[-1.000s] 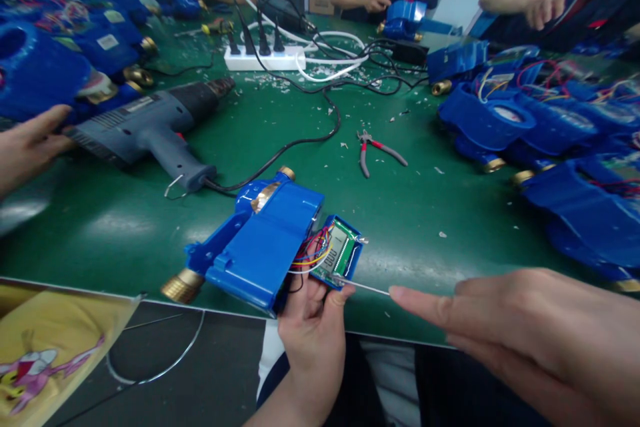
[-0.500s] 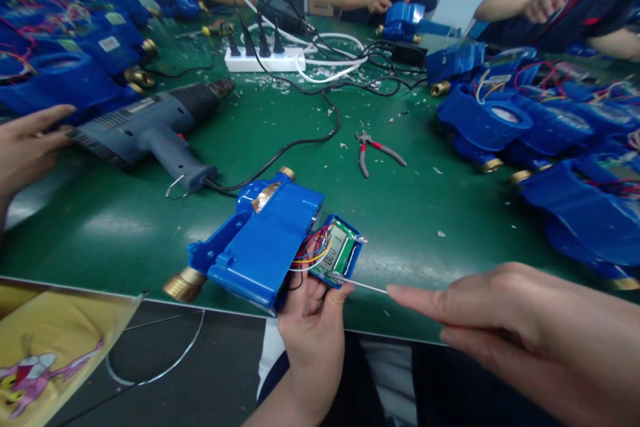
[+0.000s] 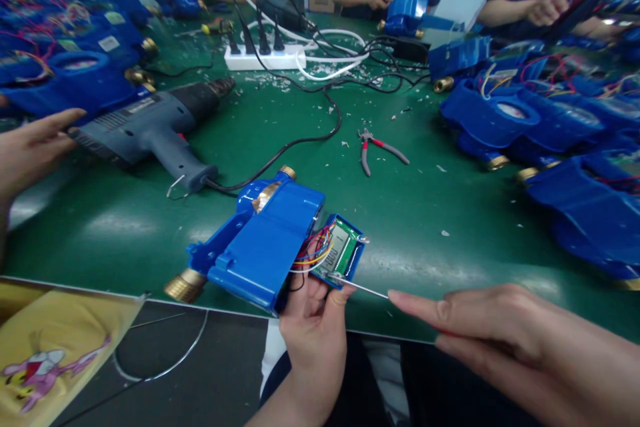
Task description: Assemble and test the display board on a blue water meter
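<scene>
My left hand (image 3: 316, 323) is closed on a small blue-cased display module (image 3: 343, 250), with a green circuit board and an LCD facing up. Coloured wires (image 3: 314, 250) run from it to a blue water meter (image 3: 270, 240) with brass ends, which lies at the table's front edge. In my right hand (image 3: 505, 327) is a thin screwdriver (image 3: 373, 290); its handle is mostly hidden by the fingers. The metal shaft reaches left, and its tip meets the board's near corner.
A heat gun (image 3: 165, 123) lies at left, another person's hand (image 3: 37, 147) at its rear end. Red-handled cutters (image 3: 377, 150) sit mid-table. Behind are a white power strip (image 3: 265, 59) and cables. More blue meters (image 3: 500, 113) crowd both sides; people work across the table.
My right hand has shifted slightly downward, with the screwdriver tip still at the same corner of the board. My left hand and the module have hardly moved.
</scene>
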`<action>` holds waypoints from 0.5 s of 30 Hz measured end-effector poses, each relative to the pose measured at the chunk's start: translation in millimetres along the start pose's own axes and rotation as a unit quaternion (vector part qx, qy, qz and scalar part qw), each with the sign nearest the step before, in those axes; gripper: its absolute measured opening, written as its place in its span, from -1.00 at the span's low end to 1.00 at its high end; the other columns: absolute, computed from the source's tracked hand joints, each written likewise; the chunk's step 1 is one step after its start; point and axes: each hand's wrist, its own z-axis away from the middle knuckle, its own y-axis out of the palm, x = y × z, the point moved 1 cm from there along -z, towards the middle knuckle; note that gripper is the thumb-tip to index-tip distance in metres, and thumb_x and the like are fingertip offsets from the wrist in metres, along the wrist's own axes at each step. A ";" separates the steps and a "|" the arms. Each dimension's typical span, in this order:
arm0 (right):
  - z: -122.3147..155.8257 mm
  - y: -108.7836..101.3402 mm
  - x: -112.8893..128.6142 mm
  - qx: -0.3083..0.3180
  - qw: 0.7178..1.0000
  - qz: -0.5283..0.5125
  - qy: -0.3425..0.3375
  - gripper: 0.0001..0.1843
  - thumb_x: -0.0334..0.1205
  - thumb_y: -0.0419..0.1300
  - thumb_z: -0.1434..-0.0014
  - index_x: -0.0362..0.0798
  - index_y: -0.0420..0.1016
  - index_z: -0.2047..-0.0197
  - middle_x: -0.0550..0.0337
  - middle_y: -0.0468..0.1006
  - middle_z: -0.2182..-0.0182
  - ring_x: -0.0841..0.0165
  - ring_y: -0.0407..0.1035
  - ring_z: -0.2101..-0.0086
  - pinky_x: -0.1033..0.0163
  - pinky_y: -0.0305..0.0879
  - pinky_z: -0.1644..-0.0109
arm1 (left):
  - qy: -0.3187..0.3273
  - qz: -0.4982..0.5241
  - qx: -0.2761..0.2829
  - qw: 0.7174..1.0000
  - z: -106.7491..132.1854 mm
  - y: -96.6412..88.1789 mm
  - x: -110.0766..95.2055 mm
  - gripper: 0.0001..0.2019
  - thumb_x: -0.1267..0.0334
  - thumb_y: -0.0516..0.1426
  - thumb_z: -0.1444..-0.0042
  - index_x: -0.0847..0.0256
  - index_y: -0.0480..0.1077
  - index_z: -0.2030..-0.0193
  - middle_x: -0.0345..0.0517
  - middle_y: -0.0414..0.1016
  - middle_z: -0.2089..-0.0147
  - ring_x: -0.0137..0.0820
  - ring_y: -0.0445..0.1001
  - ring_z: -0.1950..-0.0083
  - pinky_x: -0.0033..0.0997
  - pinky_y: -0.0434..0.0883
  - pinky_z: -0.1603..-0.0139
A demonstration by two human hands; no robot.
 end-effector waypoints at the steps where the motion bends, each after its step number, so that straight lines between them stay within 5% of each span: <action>1: -2.3 -0.9 1.4 0.000 1.000 -0.028 -0.007 -0.60 -0.39 -0.07 -0.27 0.02 0.39 -0.09 0.32 0.58 0.35 0.52 0.48 0.42 0.52 0.35 0.37 | -0.002 0.001 0.003 1.000 -0.1 0.2 -0.4 -0.42 0.67 0.24 0.12 0.04 0.47 -0.01 -0.28 0.62 0.07 -0.41 0.60 0.10 -0.68 0.50 0.07; 6: -2.4 5.2 0.0 -0.018 0.995 0.057 -0.078 -0.38 -0.59 -0.18 -0.12 -0.02 0.39 -0.13 0.31 0.48 0.52 0.49 0.32 0.70 0.38 0.15 0.69 | -0.010 0.007 0.004 1.000 0.2 1.4 -2.5 -0.40 0.70 0.23 0.13 0.02 0.46 -0.01 -0.32 0.63 0.09 -0.42 0.60 0.11 -0.68 0.50 0.08; 15: 25.2 45.1 11.6 -0.051 0.998 0.017 -0.011 -0.32 -0.58 -0.14 -0.09 -0.03 0.18 -0.27 0.23 0.50 0.40 0.46 0.40 0.63 0.38 0.31 0.61 | -0.006 -0.005 -0.007 1.000 -0.1 0.0 -1.6 -0.47 0.68 0.24 0.14 0.11 0.46 0.04 -0.31 0.67 0.22 -0.47 0.63 0.22 -0.71 0.52 0.17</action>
